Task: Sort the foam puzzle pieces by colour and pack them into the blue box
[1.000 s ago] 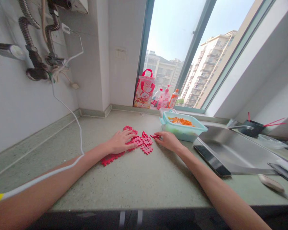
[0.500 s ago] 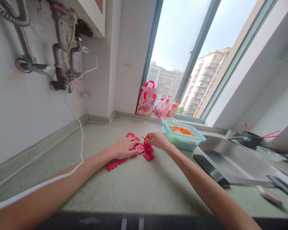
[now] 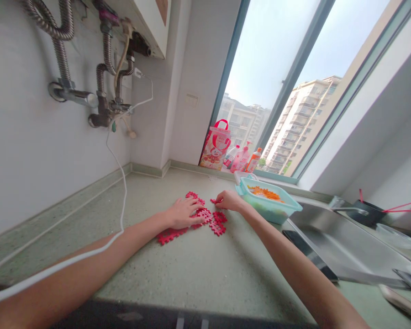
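Observation:
On the green-grey countertop (image 3: 192, 269) lies a group of flat red toothed building pieces (image 3: 205, 214), linked into a branching shape. My left hand (image 3: 184, 214) rests flat over the left part of them, fingers stretched out toward the right. Part of the red shape is hidden under that palm. My right hand (image 3: 229, 201) pinches a small red toothed piece (image 3: 213, 201) between thumb and fingertips, just above the right branch (image 3: 218, 224). Whether the pinched piece touches the others, I cannot tell.
A light-blue plastic box (image 3: 270, 205) holding orange and other pieces stands right of my hands. Beyond it are a steel sink (image 3: 349, 251) and a black flat object (image 3: 308, 253). A white cable (image 3: 123, 196) crosses my left forearm. Bottles (image 3: 241, 159) and a red-handled package (image 3: 215, 148) line the windowsill.
The camera view has shifted, so everything sits slightly further right. The pinched piece now lies flatter in my right hand, clear of the upper end of the right branch. My left hand keeps its place.

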Action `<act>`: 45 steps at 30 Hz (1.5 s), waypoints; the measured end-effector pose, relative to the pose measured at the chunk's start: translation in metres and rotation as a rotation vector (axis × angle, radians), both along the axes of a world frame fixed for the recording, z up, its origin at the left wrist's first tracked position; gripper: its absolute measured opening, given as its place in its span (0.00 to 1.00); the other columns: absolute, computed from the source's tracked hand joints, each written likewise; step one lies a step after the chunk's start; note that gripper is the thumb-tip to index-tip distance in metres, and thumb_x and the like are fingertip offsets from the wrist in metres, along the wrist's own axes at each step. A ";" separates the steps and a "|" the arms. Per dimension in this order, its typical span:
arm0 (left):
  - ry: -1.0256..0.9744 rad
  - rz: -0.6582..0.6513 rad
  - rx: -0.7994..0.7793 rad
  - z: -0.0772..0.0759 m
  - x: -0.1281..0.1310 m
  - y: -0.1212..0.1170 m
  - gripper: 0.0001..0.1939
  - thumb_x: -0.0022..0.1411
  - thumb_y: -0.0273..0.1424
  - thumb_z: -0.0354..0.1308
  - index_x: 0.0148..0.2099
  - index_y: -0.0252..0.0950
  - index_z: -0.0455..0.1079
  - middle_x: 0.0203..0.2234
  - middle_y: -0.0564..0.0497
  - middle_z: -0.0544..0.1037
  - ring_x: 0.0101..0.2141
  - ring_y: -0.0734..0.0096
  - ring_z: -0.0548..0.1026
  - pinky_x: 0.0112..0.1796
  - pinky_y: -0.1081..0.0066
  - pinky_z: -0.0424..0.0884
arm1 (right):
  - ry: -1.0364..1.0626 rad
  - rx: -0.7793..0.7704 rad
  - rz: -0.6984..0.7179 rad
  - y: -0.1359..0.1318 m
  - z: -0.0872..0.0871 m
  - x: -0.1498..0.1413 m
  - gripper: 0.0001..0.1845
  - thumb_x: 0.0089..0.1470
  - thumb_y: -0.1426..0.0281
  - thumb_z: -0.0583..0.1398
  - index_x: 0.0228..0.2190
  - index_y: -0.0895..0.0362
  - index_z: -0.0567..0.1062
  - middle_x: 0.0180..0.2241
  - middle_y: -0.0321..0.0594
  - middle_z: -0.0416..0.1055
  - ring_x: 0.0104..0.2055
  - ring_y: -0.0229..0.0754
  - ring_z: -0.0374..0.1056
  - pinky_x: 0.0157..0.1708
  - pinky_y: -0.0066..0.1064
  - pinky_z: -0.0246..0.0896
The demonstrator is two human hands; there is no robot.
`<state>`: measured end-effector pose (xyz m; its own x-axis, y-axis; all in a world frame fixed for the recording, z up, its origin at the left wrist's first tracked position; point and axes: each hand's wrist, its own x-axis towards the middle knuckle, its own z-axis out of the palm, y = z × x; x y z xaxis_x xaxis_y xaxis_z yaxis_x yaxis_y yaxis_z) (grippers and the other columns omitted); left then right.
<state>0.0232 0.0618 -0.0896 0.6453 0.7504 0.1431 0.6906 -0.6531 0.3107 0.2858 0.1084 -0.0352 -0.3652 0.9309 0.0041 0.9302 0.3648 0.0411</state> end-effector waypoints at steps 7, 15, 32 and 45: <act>-0.001 -0.007 0.015 -0.002 -0.001 0.002 0.36 0.71 0.63 0.46 0.70 0.50 0.66 0.73 0.46 0.61 0.71 0.51 0.57 0.68 0.43 0.51 | 0.246 0.582 0.207 -0.047 0.010 0.052 0.12 0.60 0.71 0.61 0.42 0.52 0.84 0.48 0.42 0.82 0.47 0.46 0.78 0.50 0.34 0.71; 0.027 0.000 0.006 0.002 0.000 0.001 0.35 0.72 0.62 0.44 0.71 0.51 0.65 0.73 0.48 0.60 0.71 0.51 0.57 0.69 0.43 0.51 | 0.329 1.054 -0.228 -0.053 0.037 0.180 0.18 0.61 0.59 0.60 0.46 0.56 0.80 0.41 0.49 0.83 0.42 0.53 0.77 0.44 0.41 0.71; -0.021 -0.043 0.058 0.008 0.001 -0.002 0.32 0.73 0.59 0.46 0.69 0.49 0.67 0.70 0.50 0.67 0.68 0.57 0.63 0.68 0.54 0.54 | 0.339 0.603 0.077 -0.063 0.024 0.106 0.15 0.66 0.65 0.57 0.46 0.53 0.83 0.53 0.47 0.80 0.55 0.52 0.74 0.61 0.45 0.64; -0.013 0.002 0.053 0.006 0.001 -0.003 0.32 0.75 0.58 0.43 0.69 0.49 0.66 0.70 0.49 0.66 0.69 0.55 0.62 0.70 0.47 0.49 | 0.388 -0.032 0.298 -0.060 -0.019 0.050 0.14 0.57 0.65 0.66 0.45 0.54 0.83 0.44 0.42 0.83 0.46 0.46 0.77 0.49 0.34 0.68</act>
